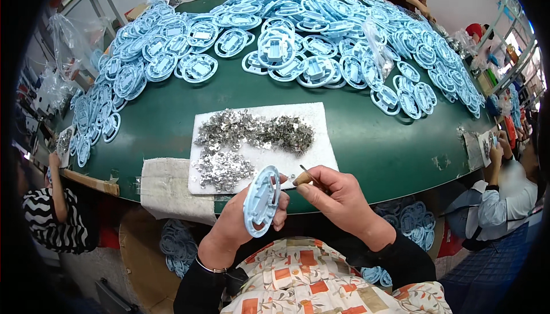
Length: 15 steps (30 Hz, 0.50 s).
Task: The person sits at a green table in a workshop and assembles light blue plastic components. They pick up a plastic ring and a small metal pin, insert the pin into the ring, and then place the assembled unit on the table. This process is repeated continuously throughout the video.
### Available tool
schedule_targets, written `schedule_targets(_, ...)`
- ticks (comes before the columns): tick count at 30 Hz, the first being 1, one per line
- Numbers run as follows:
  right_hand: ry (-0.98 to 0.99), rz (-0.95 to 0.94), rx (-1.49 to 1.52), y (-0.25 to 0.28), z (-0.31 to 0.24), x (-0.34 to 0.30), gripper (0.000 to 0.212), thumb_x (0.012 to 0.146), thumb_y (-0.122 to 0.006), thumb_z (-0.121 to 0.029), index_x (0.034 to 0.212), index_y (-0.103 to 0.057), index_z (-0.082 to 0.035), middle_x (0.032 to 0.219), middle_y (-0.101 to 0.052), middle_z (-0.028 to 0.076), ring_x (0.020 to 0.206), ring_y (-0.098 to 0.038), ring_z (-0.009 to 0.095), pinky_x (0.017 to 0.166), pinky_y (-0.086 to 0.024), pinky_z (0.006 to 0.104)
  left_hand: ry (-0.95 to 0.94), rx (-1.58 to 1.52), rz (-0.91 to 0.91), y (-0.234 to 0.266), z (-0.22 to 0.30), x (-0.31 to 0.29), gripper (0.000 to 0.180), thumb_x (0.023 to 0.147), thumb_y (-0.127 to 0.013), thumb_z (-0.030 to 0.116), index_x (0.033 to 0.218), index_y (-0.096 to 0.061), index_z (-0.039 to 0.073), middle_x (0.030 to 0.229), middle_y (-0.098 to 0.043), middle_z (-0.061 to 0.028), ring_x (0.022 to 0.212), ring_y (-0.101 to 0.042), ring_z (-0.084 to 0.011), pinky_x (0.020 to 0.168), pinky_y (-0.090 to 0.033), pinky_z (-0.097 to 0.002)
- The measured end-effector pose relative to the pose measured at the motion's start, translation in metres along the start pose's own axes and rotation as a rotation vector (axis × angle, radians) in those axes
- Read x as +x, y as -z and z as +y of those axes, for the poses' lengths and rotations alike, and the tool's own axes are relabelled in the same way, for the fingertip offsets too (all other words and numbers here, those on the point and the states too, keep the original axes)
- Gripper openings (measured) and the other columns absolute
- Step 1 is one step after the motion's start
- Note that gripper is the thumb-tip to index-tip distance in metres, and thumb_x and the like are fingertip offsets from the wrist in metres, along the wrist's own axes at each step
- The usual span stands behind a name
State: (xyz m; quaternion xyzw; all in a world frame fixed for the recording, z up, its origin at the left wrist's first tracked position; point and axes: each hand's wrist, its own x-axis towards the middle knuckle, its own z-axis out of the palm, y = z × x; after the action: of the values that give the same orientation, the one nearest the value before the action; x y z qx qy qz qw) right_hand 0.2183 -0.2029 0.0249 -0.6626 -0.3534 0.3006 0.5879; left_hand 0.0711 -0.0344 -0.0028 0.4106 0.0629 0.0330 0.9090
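My left hand (235,218) is closed round a light blue oval plastic housing (262,201), tilted nearly on edge so its moulded compartments show. To its right, my right hand (344,200) pinches a thin dark metal tool (310,174) between thumb and fingers; its exact kind is hard to make out. A tan cover (303,178) sits at one fingertip of that hand. Small shiny metal pieces lie in a silver heap (223,171) and a darker heap (286,134) on a white foam board (318,120), just beyond both hands.
Many blue housings (277,48) are piled across the far side of the green table (166,116). A beige cloth (166,185) hangs over the near edge. Below stands a cardboard box (140,256) beside more housings (177,245). Other people work around the table, one at the right (504,193).
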Motion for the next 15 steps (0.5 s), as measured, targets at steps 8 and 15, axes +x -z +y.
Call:
schedule_targets(8,0.033,-0.004,-0.15,-0.008,0.003,0.006,0.022,0.09,-0.08,-0.02,0.09,-0.067,-0.002,0.062,-0.058,0.001,0.057,-0.045,0.005,0.051,-0.038,0.0251,0.118,-0.43,-0.124,0.001,-0.015,-0.001,0.039,0.106,-0.051,0.015,0.14,-0.047,-0.003,0.108,-0.06,-0.0171,0.083,-0.06,-0.0214,0.071,-0.051,-0.0353)
schedule_targets(15,-0.151,-0.139,-0.097,-0.005,0.004,0.013,0.027,0.09,-0.081,-0.021,0.087,-0.063,-0.001,0.065,-0.051,-0.003,0.061,-0.043,0.004,0.055,-0.039,0.0255,0.204,-0.208,-0.018,0.005,-0.009,-0.02,0.046,0.108,-0.048,0.025,0.145,-0.044,-0.002,0.107,-0.059,-0.014,0.08,-0.058,-0.0162,0.067,-0.048,-0.0285)
